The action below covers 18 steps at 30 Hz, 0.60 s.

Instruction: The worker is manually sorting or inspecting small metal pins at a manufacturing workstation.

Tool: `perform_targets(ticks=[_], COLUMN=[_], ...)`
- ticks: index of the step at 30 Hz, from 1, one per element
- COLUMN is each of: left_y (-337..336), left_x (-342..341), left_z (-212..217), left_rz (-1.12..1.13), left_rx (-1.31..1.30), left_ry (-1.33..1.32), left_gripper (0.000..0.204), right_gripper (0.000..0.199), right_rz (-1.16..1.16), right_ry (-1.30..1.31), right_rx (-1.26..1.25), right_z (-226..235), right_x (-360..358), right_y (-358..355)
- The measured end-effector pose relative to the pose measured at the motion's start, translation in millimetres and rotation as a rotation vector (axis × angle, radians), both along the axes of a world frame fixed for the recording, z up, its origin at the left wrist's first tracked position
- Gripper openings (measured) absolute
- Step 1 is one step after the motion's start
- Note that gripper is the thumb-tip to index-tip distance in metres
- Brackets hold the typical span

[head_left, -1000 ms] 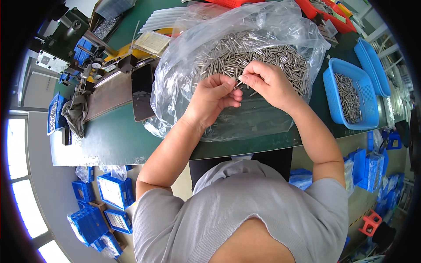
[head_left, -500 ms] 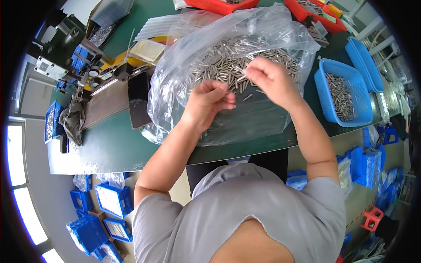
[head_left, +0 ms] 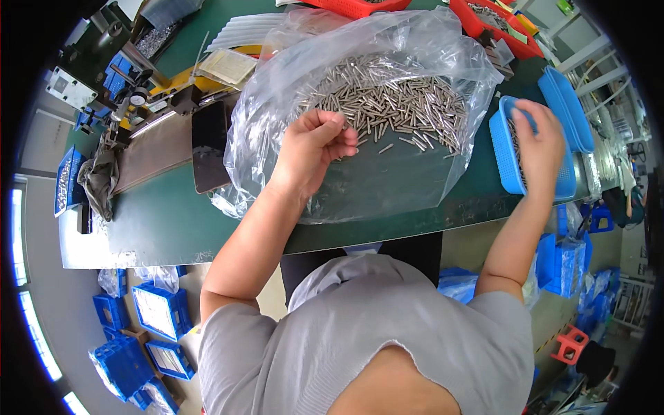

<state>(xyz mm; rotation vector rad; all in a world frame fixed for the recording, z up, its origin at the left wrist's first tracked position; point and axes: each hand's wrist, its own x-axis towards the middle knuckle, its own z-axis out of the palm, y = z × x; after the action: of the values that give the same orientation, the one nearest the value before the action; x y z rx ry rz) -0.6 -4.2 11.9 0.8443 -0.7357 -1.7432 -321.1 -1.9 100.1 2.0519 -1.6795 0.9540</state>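
Observation:
A heap of small metal pins (head_left: 408, 104) lies on and in a clear plastic bag (head_left: 270, 104) spread on the green table. At the near left edge of the heap is my left hand (head_left: 308, 145), its fingers curled and the thumb pressed to them. What it holds, if anything, is too small to make out. My right hand (head_left: 543, 145) is over the blue basket (head_left: 508, 173) on the right, thumb and fingers apart with nothing visible between them. More pins show in that basket, partly covered by the hand.
A second blue basket (head_left: 570, 114) stands beyond the first. Red trays (head_left: 501, 31) sit at the back. Left of the bag lies a dark flat phone-like slab (head_left: 209, 149), with a metal bench device (head_left: 131, 90) further left. Blue crates (head_left: 162, 311) stand on the floor.
My right hand has moved from the pin heap rightward to the blue basket. The left hand stays beside the heap, its fingers now more curled. The whole view has shifted slightly.

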Motion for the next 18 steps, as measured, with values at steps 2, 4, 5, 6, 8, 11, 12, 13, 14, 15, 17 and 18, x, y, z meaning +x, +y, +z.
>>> perform_targets(ticks=[2,4,5,6,8,11,12,13,14,15,17,18], left_y=[2.6,2.1,1.4,0.9,0.6,1.4,2.3,2.1,0.5,0.0,2.7,2.6], left_x=[8.9,10.6,8.6,7.3,6.3,5.7,5.1,5.5,6.1,6.1,4.9,5.3], left_z=[-3.7,-4.4,-3.9,-3.4,-3.1,-2.8,-3.0,-3.8,-5.9,-6.3,-4.9,-5.7], left_rz=[0.023,0.028,0.022,0.014,0.012,0.023,0.019,0.013,-0.013,-0.011,-0.044,-0.044], left_rx=[-0.002,-0.016,-0.017,-0.013,-0.009,0.010,0.014,0.016,0.013,0.010,0.055,0.057], left_ry=[-0.020,-0.004,-0.004,-0.010,-0.016,0.000,0.018,0.035,0.089,0.087,0.116,0.113], left_gripper=[0.009,0.011,0.011,0.011,0.011,0.011,0.011,0.011,0.013,0.013,0.012,0.012], right_gripper=[0.017,0.017,0.017,0.017,0.013,0.009,0.010,0.010,0.011,0.013,0.016,0.015], right_rz=[0.349,0.653,0.711,0.704,0.669,0.656,0.682,0.686,0.655,0.624,0.628,0.645], right_ry=[-0.230,-0.117,-0.097,-0.006,0.124,0.155,0.181,0.182,0.136,0.090,0.036,0.083], right_rx=[0.325,0.594,0.578,0.548,0.553,0.504,0.441,0.438,0.451,0.465,0.503,0.463], right_z=[-15.6,-31.8,-48.4,-57.9,-68.0,-79.1,-82.9,-85.1,-86.8,-87.4,-83.6,-80.0], right_x=[47.1,75.0,83.7,89.7,100.3,107.3,107.4,107.8,107.8,107.6,108.9,110.0], right_y=[0.5,-4.9,-8.4,-10.8,-12.5,-13.8,-15.6,-16.3,-16.6,-17.3,-19.9,-20.8])
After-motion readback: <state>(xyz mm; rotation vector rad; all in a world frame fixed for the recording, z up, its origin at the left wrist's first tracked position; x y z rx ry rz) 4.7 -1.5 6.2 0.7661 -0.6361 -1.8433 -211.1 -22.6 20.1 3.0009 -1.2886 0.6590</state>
